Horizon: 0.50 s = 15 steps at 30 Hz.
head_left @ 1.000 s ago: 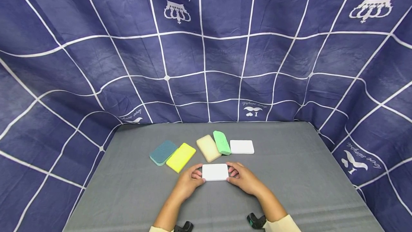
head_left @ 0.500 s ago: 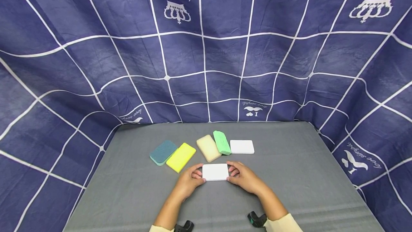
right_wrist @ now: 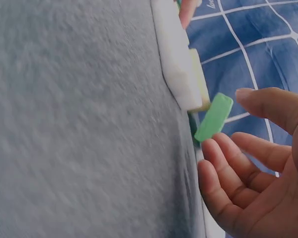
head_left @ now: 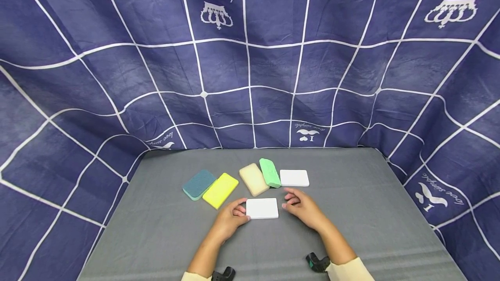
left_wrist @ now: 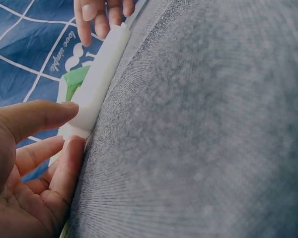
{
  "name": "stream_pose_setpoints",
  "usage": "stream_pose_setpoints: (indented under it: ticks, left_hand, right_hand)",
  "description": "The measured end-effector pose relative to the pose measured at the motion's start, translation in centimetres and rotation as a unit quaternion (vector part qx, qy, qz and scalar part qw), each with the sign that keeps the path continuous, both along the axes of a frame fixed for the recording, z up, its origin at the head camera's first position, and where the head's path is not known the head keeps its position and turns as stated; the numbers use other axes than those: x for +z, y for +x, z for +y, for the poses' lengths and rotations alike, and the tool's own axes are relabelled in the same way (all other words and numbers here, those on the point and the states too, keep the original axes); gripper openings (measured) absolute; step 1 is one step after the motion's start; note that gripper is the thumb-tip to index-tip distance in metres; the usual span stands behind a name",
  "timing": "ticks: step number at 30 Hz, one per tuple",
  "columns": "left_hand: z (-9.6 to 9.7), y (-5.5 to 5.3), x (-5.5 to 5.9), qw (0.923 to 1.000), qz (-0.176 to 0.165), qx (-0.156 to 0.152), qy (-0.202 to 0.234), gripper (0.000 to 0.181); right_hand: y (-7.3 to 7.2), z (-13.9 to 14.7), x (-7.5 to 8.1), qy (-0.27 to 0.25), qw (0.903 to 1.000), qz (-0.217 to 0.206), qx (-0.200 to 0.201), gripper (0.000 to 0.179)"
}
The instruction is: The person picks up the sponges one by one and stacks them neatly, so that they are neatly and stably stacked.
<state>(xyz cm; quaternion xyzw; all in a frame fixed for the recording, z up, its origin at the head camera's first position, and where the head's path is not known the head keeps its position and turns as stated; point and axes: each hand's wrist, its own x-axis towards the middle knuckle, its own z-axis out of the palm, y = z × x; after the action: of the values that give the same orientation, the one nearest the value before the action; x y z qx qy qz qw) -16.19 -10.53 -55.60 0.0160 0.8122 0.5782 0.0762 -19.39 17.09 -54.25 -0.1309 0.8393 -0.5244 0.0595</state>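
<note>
A white rectangular sponge lies flat on the grey cloth in front of the person. The left hand holds its left end, thumb at the near corner and forefinger at the far corner. In the left wrist view, the thumb and fingers meet the end of the white sponge. Just off the sponge's right end is the right hand, apart from it, its fingers loosely bent around nothing. The right wrist view has the right hand with thumb and fingers spread, a green sponge visible beyond.
Behind the hands lie a dark teal sponge, a yellow sponge, a beige sponge, the green sponge and a second white sponge. Blue checked cloth hangs around the back and sides of the grey surface.
The right hand has let go of the white sponge's right end and moved a little right and away from the person. The left hand keeps its place on the sponge.
</note>
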Motion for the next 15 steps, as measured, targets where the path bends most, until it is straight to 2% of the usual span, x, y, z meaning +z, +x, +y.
stream_pose_setpoints:
  ticks: [9,15]
  left_hand:
    - [-0.1,-0.1,0.1,1.0,-0.003,-0.003,0.005,0.059]
    - [-0.1,-0.1,0.1,1.0,-0.001,-0.003,0.002,0.058]
  right_hand:
    - [-0.9,1.4,1.0,-0.002,0.9983,0.003,-0.058,0.051]
    - [-1.6,2.4,1.4,0.007,0.9969,0.019,-0.076,0.052]
